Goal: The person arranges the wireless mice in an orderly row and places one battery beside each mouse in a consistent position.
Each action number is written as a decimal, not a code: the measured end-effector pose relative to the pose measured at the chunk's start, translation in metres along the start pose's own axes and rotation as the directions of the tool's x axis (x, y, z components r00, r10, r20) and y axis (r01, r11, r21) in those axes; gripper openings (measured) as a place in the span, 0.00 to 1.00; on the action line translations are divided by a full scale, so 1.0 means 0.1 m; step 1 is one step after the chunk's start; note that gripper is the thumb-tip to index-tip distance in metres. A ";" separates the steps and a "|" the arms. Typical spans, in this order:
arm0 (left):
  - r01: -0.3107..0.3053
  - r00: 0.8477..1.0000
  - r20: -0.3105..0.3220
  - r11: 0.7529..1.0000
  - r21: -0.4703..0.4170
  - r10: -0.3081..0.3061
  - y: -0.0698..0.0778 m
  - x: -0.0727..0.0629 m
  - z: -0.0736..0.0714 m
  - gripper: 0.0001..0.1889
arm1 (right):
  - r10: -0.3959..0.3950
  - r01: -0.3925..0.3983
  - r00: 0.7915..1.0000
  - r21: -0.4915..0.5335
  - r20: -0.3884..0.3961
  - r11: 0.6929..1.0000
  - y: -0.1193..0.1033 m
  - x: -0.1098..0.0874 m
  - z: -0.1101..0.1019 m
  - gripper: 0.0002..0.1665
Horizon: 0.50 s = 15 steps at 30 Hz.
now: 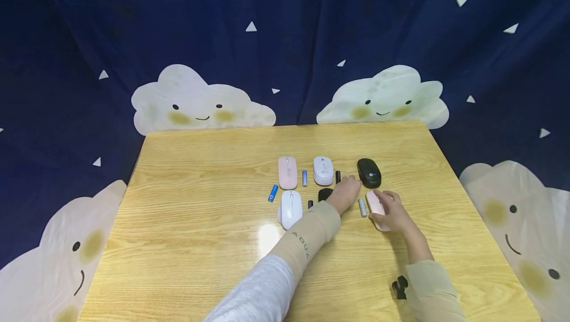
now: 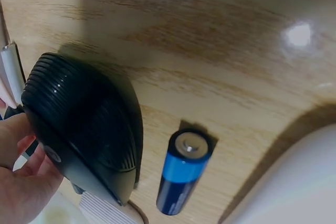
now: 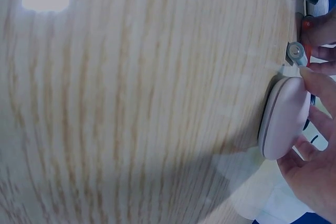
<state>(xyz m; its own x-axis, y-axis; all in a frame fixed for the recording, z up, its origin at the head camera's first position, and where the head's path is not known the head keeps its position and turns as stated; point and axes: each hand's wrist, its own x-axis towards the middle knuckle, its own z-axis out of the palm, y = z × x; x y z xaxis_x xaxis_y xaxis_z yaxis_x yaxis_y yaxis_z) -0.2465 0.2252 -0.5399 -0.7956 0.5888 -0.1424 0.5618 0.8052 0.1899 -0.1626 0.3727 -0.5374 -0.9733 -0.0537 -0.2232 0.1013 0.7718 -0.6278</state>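
Observation:
My right hand [image 1: 393, 214] grips a pale pink computer mouse [image 3: 287, 119] on the right of the table, thumb and fingertips at its edges. A silver battery [image 1: 362, 207] lies just left of that mouse. My left hand [image 1: 346, 194] is crossed over to the right, beside a black mouse [image 2: 84, 124] that my arm partly covers in the head view. Between its fingers, in the right wrist view, a small dark and orange thing [image 3: 307, 52] shows, mostly hidden, perhaps a battery. Another black mouse [image 1: 369, 172] sits beyond both hands.
Farther back lie a pink mouse [image 1: 287, 172], a white mouse [image 1: 323, 170] and a light blue battery [image 1: 305, 178]. Near my left forearm are another white mouse [image 1: 291, 208], a blue battery [image 1: 273, 193] and a dark battery [image 1: 310, 204]. A curtain [image 1: 294, 45] hangs behind the table.

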 end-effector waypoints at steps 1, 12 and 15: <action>0.005 1.000 -0.001 1.000 0.003 -0.005 0.00 0.00 0.00 0.14 | -0.002 0.002 1.000 0.001 0.000 1.000 0.00 0.00 0.00 0.45; -0.004 1.000 0.001 0.998 0.055 0.004 -0.01 -0.03 0.00 0.15 | -0.005 0.005 1.000 0.003 -0.002 1.000 0.02 0.01 0.01 0.45; -0.023 1.000 -0.007 0.998 0.063 0.023 -0.03 -0.07 -0.03 0.16 | 0.000 0.000 1.000 0.000 -0.002 1.000 0.03 0.01 0.01 0.45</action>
<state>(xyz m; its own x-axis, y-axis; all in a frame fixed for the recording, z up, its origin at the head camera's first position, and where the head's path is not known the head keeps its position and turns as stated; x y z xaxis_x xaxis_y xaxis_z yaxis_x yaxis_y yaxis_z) -0.2434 0.2187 -0.5365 -0.7840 0.6067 -0.1314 0.5927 0.7946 0.1318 -0.1632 0.3742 -0.5402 -0.9737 -0.0529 -0.2215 0.1009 0.7717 -0.6279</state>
